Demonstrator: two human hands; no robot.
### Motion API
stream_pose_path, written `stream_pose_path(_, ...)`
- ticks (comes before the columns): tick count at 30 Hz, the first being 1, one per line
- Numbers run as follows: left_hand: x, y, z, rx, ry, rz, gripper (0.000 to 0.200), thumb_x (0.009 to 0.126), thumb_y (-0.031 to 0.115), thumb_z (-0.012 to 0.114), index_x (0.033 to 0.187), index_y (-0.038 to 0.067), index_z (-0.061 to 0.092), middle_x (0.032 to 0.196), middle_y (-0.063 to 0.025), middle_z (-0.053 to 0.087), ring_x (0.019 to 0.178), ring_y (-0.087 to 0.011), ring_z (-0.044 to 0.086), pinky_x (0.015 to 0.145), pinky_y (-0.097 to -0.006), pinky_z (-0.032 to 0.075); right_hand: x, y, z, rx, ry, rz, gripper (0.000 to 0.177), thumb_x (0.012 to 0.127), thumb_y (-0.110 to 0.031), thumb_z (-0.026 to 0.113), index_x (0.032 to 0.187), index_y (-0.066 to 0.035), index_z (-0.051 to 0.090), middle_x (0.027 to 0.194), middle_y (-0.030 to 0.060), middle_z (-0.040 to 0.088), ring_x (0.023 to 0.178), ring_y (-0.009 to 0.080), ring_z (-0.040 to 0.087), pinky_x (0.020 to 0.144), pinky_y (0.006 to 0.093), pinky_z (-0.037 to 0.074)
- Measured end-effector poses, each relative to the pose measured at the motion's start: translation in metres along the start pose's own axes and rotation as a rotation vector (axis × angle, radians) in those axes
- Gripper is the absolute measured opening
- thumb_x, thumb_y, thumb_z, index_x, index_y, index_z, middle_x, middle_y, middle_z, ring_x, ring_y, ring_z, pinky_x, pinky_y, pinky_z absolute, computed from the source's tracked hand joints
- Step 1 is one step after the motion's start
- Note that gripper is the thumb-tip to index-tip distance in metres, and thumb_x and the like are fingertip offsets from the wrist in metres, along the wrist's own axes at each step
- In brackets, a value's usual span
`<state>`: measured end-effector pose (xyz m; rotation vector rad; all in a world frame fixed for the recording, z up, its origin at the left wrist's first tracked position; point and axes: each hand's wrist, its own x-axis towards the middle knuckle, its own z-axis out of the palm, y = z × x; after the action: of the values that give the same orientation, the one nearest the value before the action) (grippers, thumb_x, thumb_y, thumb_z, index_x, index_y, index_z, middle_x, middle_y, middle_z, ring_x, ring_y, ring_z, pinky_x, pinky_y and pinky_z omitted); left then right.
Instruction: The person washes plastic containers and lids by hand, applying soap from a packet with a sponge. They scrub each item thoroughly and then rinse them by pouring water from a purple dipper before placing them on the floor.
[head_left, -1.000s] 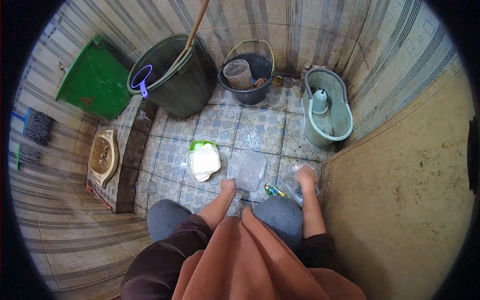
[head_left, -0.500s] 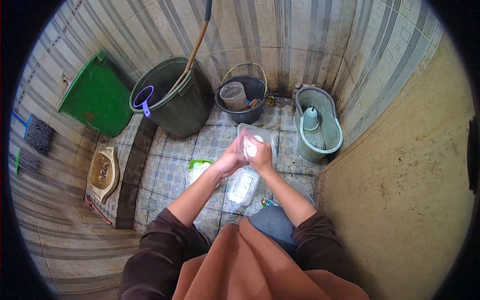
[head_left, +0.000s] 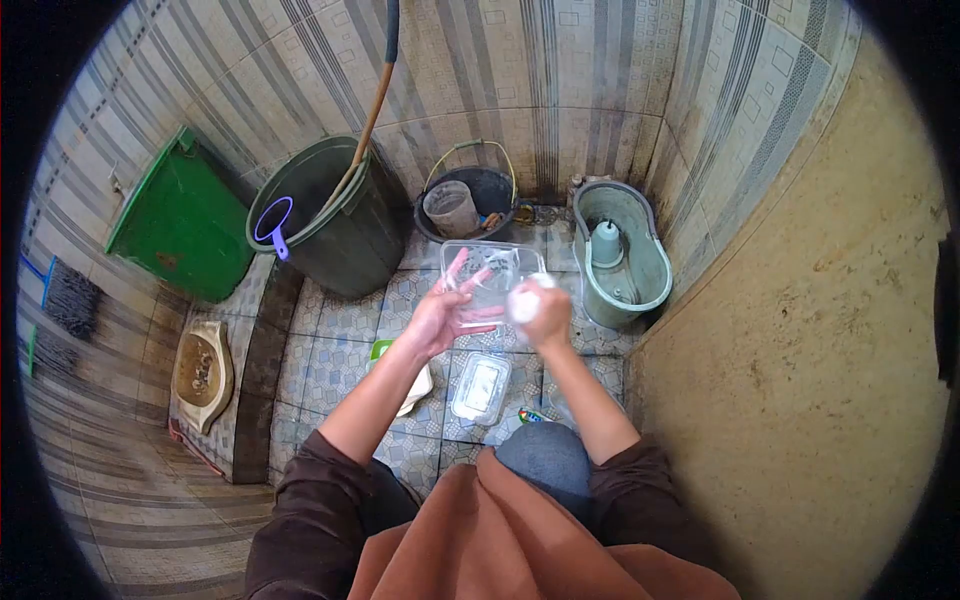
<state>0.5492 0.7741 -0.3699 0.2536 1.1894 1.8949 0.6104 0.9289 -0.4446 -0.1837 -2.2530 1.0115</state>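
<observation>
A clear plastic container [head_left: 490, 262] is held up in front of me by my left hand [head_left: 440, 315], whose fingers spread beneath it and show through the plastic. My right hand [head_left: 547, 318] is closed around a white sponge or cloth [head_left: 523, 306], slightly blurred, at the container's right side. On the tiled floor below lies a clear lid or second container [head_left: 482, 388]. A green and white item [head_left: 415, 392] sits to its left, partly behind my left wrist. A small colourful packet [head_left: 531, 415] lies near my knee.
Along the back stand a large dark green bin [head_left: 345, 240] with a purple-handled scoop [head_left: 278, 238], a black bucket [head_left: 485, 190] holding a cup, and a pale green mop bucket [head_left: 625, 310]. A green lid [head_left: 190, 225] leans at left above a squat toilet [head_left: 205, 375].
My right hand has moved right, away from my left hand, with the white sponge or cloth. My left hand has opened under the container, which has shifted slightly left. The view has tilted a little.
</observation>
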Motion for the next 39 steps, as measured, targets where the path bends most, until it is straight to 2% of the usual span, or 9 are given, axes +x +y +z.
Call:
stream_pose_path(7,0.008,0.000,0.017,0.117,-0.171,-0.145,0.081,0.058,-0.005,0.038,0.131,0.021,0.013,0.120,-0.0133,0.038,0.097,-0.0299,0.050,0.074,-0.0410,0.047,0.016,-0.026,-0.011,0.420,0.102,0.035,0.035,0.060,-0.009,0.060,0.094,-0.006,0.053,0.093,0.0151,0.053,0.093,0.0291,0.050,0.078,0.0329,0.038)
stream_pose_path(12,0.014,0.031,0.011,0.045,-0.034,0.037,0.092,0.050,-0.003,0.035,0.131,0.021,-0.001,0.129,-0.0172,0.025,0.092,-0.0318,0.052,0.073,-0.0391,0.047,0.003,-0.058,-0.033,-0.081,0.029,-0.201,0.037,0.058,-0.005,0.058,0.095,-0.005,0.054,0.089,0.0149,0.055,0.086,0.0295,0.053,0.075,0.0336,0.042)
stream_pose_path(15,0.004,0.040,0.021,0.168,-0.016,-0.041,0.062,0.076,0.014,0.041,0.129,0.021,0.010,0.122,-0.0153,0.034,0.089,-0.0288,0.054,0.076,-0.0391,0.045,0.001,-0.026,-0.048,0.119,-0.122,-0.003,0.030,0.060,-0.001,0.060,0.088,-0.007,0.053,0.083,0.0143,0.055,0.081,0.0284,0.054,0.070,0.0334,0.043)
stream_pose_path(21,0.033,0.010,0.004,0.790,-0.198,0.499,0.046,0.076,0.022,0.057,0.116,0.007,0.038,0.102,-0.0071,0.050,0.082,-0.0150,0.054,0.074,-0.0270,0.042,0.007,-0.003,-0.082,0.268,-0.230,0.031,0.034,0.055,-0.015,0.072,0.081,-0.006,0.052,0.071,0.0107,0.054,0.064,0.0257,0.054,0.056,0.0319,0.042)
stream_pose_path(22,0.034,0.009,-0.001,0.855,-0.002,0.308,0.043,0.074,0.015,0.060,0.111,0.002,0.044,0.099,-0.0069,0.053,0.083,-0.0137,0.053,0.074,-0.0246,0.042,0.009,-0.005,-0.083,0.177,-0.082,0.115,0.037,0.054,-0.017,0.073,0.082,-0.006,0.051,0.072,0.0103,0.053,0.063,0.0256,0.053,0.056,0.0321,0.042)
stream_pose_path(27,0.032,-0.019,0.038,0.571,-0.166,0.262,0.049,0.081,0.030,0.049,0.121,0.007,0.033,0.111,-0.0090,0.047,0.090,-0.0186,0.053,0.075,-0.0278,0.043,0.017,-0.007,-0.056,-0.191,0.520,0.060,0.044,0.062,-0.033,0.067,0.090,-0.006,0.046,0.089,0.0143,0.047,0.086,0.0310,0.044,0.077,0.0407,0.034)
stream_pose_path(32,0.021,-0.059,0.058,0.172,0.049,-0.042,0.069,0.077,0.062,0.021,0.129,0.017,0.016,0.122,-0.0081,0.036,0.107,-0.0233,0.043,0.078,-0.0347,0.043,0.009,-0.028,-0.027,-0.055,0.170,-0.202,0.019,0.069,-0.019,0.055,0.081,-0.005,0.055,0.082,0.0167,0.053,0.075,0.0327,0.051,0.063,0.0391,0.040)
stream_pose_path(33,0.025,-0.055,0.042,0.004,-0.180,-0.087,0.071,0.076,0.063,0.019,0.131,0.019,0.008,0.126,-0.0069,0.030,0.114,-0.0226,0.034,0.084,-0.0395,0.038,0.007,-0.029,-0.026,0.004,0.096,-0.135,0.015,0.067,-0.017,0.055,0.078,-0.007,0.056,0.075,0.0152,0.055,0.067,0.0317,0.054,0.056,0.0378,0.042)
stream_pose_path(39,0.012,-0.036,0.001,0.028,-0.055,0.077,0.056,0.084,0.046,0.029,0.130,0.016,0.016,0.124,-0.0091,0.035,0.102,-0.0207,0.046,0.080,-0.0352,0.042,-0.022,0.021,0.001,-0.173,0.035,-0.358,0.010,0.061,-0.022,0.060,0.067,-0.015,0.061,0.060,0.0092,0.056,0.053,0.0253,0.055,0.047,0.0355,0.043)
